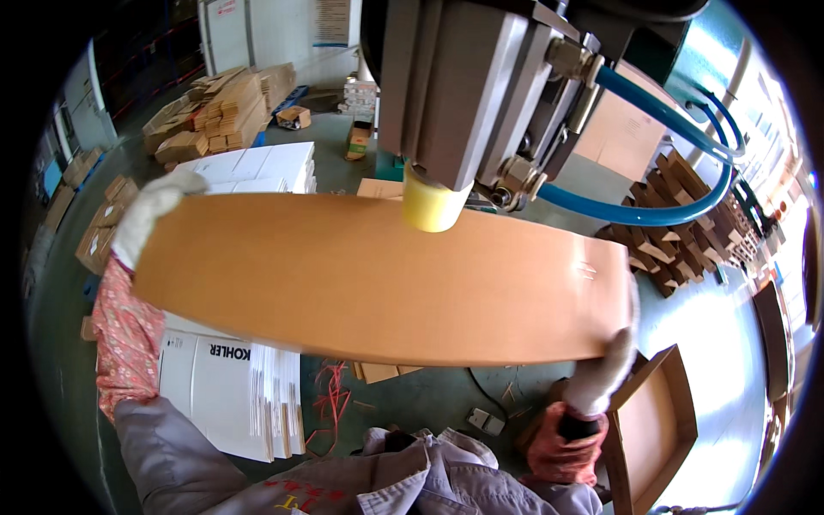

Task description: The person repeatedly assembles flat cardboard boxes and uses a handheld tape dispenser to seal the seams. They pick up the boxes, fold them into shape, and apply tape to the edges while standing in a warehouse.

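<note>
A long brown cardboard panel spans the space before me, held up between both hands. My left hand, in a white glove, is closed on its left end. At the lower right corner my right hand, also gloved and slightly blurred, grips the opposite end; some fingers are hidden behind the board. Staple-like marks show near the right end of the panel. Right above its far edge hangs a grey machine head with a yellow cylindrical tip, which overlaps the panel in view; I cannot tell whether they touch.
Blue air hoses loop right of the machine. Stacked white flat cartons lie at left, partly under the panel. An open cardboard tray stands at lower right. Red strapping and a pedal-like grey box are on the floor. Cardboard piles stand farther back.
</note>
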Demonstrator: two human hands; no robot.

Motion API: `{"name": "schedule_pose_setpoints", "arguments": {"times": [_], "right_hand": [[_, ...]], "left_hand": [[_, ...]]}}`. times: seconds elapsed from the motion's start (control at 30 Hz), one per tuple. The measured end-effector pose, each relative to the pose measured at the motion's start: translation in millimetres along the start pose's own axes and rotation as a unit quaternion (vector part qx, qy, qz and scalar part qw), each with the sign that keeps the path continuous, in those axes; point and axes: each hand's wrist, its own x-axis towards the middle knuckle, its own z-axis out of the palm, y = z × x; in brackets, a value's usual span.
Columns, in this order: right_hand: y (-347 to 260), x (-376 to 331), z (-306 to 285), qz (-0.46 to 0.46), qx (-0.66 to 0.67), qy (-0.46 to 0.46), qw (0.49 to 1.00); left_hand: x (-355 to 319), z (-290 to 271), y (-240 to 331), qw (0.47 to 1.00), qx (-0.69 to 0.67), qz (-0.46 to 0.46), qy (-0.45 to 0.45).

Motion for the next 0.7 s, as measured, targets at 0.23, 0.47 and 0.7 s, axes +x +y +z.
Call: {"name": "schedule_pose_setpoints", "arguments": {"times": [0.23, 0.47, 0.7], "right_hand": [[39, 97, -173, 0.079, 0.097, 0.09, 0.988], [75, 184, -237, 0.067, 0.034, 0.194, 0.978], [98, 211, -247, 0.044, -0.003, 0.196, 0.98]], "left_hand": [[37, 154, 5, 0.939, -0.313, 0.101, -0.1], [90, 226, 13, 0.991, -0.009, 0.13, 0.031], [103, 251, 13, 0.979, -0.154, 0.039, 0.127]]}}
